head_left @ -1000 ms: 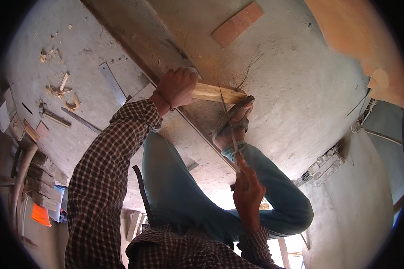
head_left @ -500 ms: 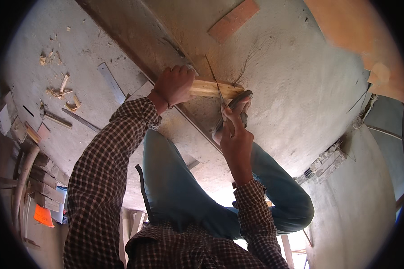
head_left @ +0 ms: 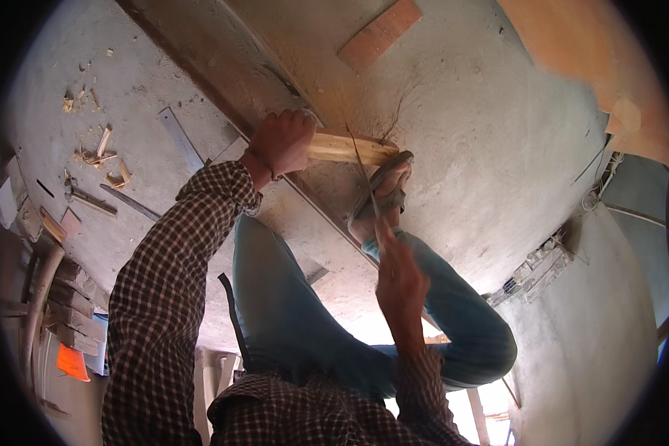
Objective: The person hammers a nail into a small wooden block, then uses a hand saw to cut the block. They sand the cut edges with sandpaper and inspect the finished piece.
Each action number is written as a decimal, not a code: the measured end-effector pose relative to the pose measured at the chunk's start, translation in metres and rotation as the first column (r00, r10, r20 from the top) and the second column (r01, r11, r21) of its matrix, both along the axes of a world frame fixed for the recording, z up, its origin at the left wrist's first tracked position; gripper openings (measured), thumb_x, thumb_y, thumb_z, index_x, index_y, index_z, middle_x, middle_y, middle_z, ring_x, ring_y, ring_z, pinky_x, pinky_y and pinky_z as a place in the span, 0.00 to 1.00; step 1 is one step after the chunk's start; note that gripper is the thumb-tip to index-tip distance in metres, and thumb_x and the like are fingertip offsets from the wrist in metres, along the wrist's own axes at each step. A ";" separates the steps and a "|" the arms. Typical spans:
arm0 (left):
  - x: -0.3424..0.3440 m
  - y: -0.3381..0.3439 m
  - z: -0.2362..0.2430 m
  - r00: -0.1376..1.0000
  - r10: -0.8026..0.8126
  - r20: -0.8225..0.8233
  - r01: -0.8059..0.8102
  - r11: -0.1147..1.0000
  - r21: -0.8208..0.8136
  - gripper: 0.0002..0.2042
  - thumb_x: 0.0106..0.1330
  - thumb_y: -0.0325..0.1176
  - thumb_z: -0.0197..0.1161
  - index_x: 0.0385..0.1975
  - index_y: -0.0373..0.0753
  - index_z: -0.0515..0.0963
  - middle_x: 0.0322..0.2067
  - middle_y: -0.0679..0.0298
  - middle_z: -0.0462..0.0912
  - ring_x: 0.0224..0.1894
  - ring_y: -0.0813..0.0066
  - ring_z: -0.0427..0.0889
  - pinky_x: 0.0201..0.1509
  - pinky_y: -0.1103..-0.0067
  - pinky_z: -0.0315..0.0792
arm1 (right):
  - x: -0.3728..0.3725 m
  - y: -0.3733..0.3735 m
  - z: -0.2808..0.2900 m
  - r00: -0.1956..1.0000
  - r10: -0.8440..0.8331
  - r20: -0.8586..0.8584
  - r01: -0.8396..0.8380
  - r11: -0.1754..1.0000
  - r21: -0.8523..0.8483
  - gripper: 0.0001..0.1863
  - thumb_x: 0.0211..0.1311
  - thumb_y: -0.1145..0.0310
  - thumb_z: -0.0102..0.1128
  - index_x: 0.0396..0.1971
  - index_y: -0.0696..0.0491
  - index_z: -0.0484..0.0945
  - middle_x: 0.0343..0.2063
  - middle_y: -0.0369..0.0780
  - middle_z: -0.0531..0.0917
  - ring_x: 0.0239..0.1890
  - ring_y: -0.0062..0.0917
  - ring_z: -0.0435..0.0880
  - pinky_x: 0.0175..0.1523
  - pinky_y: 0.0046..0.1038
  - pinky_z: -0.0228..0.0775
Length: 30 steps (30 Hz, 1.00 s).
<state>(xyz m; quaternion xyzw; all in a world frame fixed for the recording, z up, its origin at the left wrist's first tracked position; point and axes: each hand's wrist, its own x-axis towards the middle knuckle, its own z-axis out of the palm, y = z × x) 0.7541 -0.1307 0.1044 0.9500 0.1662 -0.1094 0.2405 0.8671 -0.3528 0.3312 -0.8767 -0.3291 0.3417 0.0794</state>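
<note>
**Wood strip pinned at both ends, thin blade across it**

Clock from the strip, 12 = top of view.

Pale yellow-brown wooden strip (head_left: 353, 148): upper middle of view, just past 12 from view centre, lying roughly 9 to 3. Below it, a long dirty-brown beam (head_left: 193, 74) runs 11 to 5 on the grey, rough floor (head_left: 498, 134).

Left hand (head_left: 281, 141): at 9, closed in a fist over that end of the strip, gripping it.

Long, thin dark blade (head_left: 364, 169): crosses the strip toward its 3 o'clock end, tip poking past the 12 side. Cut depth: can't tell.

Right hand (head_left: 401, 279): between 5 and 6, fingers curled tight round the blade's near end. Slightly blurred, handle mostly covered.

Foot in a dark sandal (head_left: 390, 186): at 5, toe end up against the strip's free end, looks touching. Blue trousers (head_left: 290, 297): both legs bent, around 5 to 7.

Further out:
- 9: flat grey metal ruler (head_left: 180, 138), then scattered pale wood chips (head_left: 100, 152) well apart.
- Just under 9: narrow dark bar (head_left: 130, 201).
- Just past 12: reddish-brown rectangular board (head_left: 380, 33).
- 2: large orange-tan sheet (head_left: 580, 67).
</note>
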 end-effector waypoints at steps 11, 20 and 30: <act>0.003 0.006 -0.008 0.999 0.011 0.037 -0.011 1.000 -0.005 0.33 0.44 0.56 0.83 0.41 0.37 0.79 0.37 0.58 0.83 0.39 0.62 0.85 0.41 0.66 0.82 | -0.001 -0.002 0.009 0.998 -0.020 -0.051 0.023 0.998 0.051 0.19 0.68 0.77 0.61 0.58 0.55 0.79 0.48 0.50 0.88 0.46 0.40 0.90 0.47 0.35 0.82; -0.003 0.002 -0.002 0.998 0.025 -0.064 -0.028 0.998 -0.055 0.34 0.46 0.57 0.82 0.44 0.38 0.78 0.37 0.57 0.83 0.41 0.62 0.85 0.43 0.65 0.81 | 0.007 0.026 -0.005 0.986 -0.127 -0.112 0.113 0.986 -0.120 0.18 0.68 0.80 0.62 0.57 0.56 0.80 0.40 0.51 0.89 0.43 0.38 0.92 0.44 0.34 0.83; -0.001 -0.001 -0.005 0.996 -0.035 -0.081 0.031 0.998 -0.054 0.34 0.46 0.59 0.82 0.42 0.37 0.79 0.37 0.58 0.82 0.38 0.63 0.85 0.39 0.65 0.82 | 0.006 0.017 -0.037 0.969 -0.177 -0.170 0.171 0.984 -0.052 0.24 0.67 0.79 0.58 0.62 0.51 0.78 0.48 0.46 0.87 0.42 0.37 0.90 0.47 0.36 0.82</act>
